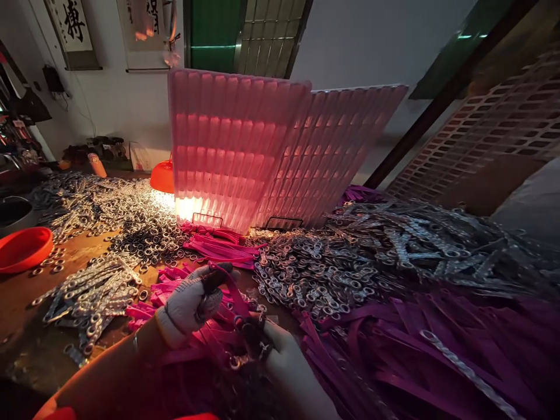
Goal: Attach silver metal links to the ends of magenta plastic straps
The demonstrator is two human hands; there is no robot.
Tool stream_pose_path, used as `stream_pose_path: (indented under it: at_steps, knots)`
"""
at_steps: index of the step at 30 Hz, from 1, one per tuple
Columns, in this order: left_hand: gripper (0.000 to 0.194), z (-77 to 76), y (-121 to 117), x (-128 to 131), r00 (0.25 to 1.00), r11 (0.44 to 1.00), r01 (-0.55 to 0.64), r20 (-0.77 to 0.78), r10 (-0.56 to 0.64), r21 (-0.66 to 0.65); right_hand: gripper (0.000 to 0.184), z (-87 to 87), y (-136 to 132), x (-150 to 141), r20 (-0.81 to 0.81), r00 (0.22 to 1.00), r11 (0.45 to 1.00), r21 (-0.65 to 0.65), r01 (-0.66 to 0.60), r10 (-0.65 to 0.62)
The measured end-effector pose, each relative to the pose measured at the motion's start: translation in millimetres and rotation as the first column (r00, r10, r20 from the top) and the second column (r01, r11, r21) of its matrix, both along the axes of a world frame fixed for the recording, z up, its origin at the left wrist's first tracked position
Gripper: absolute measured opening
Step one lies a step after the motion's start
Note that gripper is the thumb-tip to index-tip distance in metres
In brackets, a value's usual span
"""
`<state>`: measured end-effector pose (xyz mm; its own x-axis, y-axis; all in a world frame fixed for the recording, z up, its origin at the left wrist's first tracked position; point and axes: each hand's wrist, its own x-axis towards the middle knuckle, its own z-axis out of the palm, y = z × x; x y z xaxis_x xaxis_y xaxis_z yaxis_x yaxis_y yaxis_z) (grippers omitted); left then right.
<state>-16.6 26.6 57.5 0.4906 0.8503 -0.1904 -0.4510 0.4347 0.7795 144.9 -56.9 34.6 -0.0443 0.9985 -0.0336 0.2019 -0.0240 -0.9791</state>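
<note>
My left hand, in a pale dotted glove with dark-covered fingertips, is closed on one end of a magenta strap. The strap runs down to my right hand, whose fingers are closed around its lower part. Small metal pieces show at the right fingers, though dark coverings and shadow hide the details. Below and behind both hands lie more magenta straps. Metal links with ringed ends are heaped just beyond my right hand, and a pile of pale twisted links lies left of my left hand.
Two ribbed translucent panels stand upright across the table's back. Beside them an orange lamp glows over loose metal rings. An orange bowl sits at far left. Long purple straps cover the right side.
</note>
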Motion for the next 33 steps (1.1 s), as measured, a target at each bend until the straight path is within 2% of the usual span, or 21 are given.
stream_pose_path:
  at_steps: [2, 5, 7, 9, 11, 15, 18, 21, 23, 26, 28, 31, 33]
  knots:
    - [0.023, 3.0, 1, -2, 0.998, 0.998, 0.024, 0.064, -0.020, -0.055, 0.028, -8.3, -4, -2, 0.036, 0.999, 0.999, 0.035, -0.031, 0.030]
    - [0.016, 4.9, 3, -5, 0.994, 0.995, 0.028, 0.111, -0.017, -0.092, 0.020, -7.9, -8, 0, 0.135, 0.991, 0.968, 0.249, -0.035, 0.001]
    - [0.011, 4.3, 1, -4, 0.999, 0.999, -0.007, 0.032, 0.009, -0.040, 0.023, 0.3, -6, 4, 0.228, 0.971, 0.924, 0.382, -0.019, -0.074]
    - [0.013, 2.5, -4, -2, 0.996, 0.999, -0.022, -0.091, 0.025, 0.038, 0.025, 11.4, -1, 9, 0.345, 0.932, 0.902, 0.429, -0.048, -0.114]
    - [0.024, -0.2, -11, 1, 0.982, 0.994, -0.012, -0.188, 0.032, 0.107, 0.025, 22.1, 7, 11, 0.489, 0.856, 0.892, 0.444, -0.080, -0.167]
    - [0.035, -6.0, -21, 2, 0.955, 0.981, 0.081, -0.295, -0.026, 0.176, 0.023, 34.3, 18, 7, 0.744, 0.602, 0.883, 0.450, -0.130, -0.291]
    - [0.036, -6.5, -23, -1, 0.929, 0.966, 0.153, -0.365, -0.069, 0.206, 0.020, 34.3, 19, 2, 0.832, 0.454, 0.876, 0.441, -0.193, -0.319]
    - [0.035, -2.0, -23, -2, 0.875, 0.941, 0.208, -0.482, -0.056, 0.267, 0.017, 28.8, 15, 2, 0.850, 0.362, 0.827, 0.490, -0.275, -0.384]
    - [0.032, 2.1, -22, -1, 0.802, 0.878, 0.248, -0.594, 0.051, 0.410, 0.017, 23.4, 14, 4, 0.843, 0.315, 0.778, 0.529, -0.338, -0.436]
    - [0.023, 4.7, -20, 2, 0.676, 0.686, 0.357, -0.682, 0.279, 0.634, 0.019, 14.4, 15, 10, 0.833, 0.280, 0.727, 0.554, -0.406, -0.478]
    - [0.021, 2.7, -19, 4, 0.632, 0.604, 0.442, -0.708, 0.315, 0.663, 0.019, 7.9, 17, 14, 0.834, 0.296, 0.725, 0.552, -0.411, -0.466]
    - [0.021, -4.2, -17, 6, 0.620, 0.571, 0.521, -0.741, 0.257, 0.634, 0.019, -2.2, 20, 19, 0.824, 0.364, 0.756, 0.552, -0.352, -0.433]
    - [0.015, -8.9, -17, 7, 0.632, 0.576, 0.514, -0.734, 0.247, 0.636, 0.019, -7.8, 21, 21, 0.806, 0.421, 0.781, 0.555, -0.288, -0.417]
